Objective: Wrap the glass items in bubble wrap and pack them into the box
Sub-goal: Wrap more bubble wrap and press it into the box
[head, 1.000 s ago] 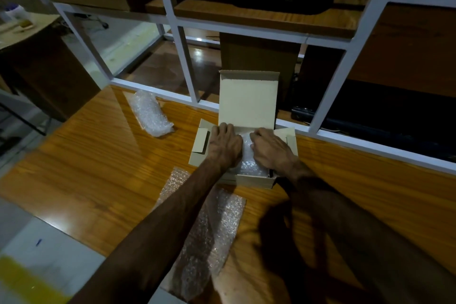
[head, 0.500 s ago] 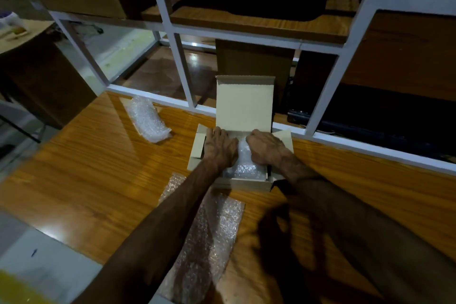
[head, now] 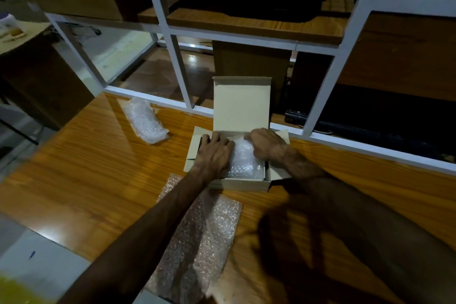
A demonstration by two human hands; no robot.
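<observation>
Left hand (head: 214,154) flat, pressing wrapped bundle (head: 243,159) into box (head: 240,184); right hand (head: 265,143) now curled, pinching it.

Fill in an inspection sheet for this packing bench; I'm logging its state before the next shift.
Surface: glossy wooden table.
Job's things: open cardboard box, lid up, holding a bubble-wrapped bundle; second wrapped bundle far left; flat bubble wrap sheet near edge.
Clutter: nothing seen.
Hands: left hand and right hand press the bundle in the box.
Cables: nothing seen.
Surroundings: white frame partition, dark shelves behind.
</observation>
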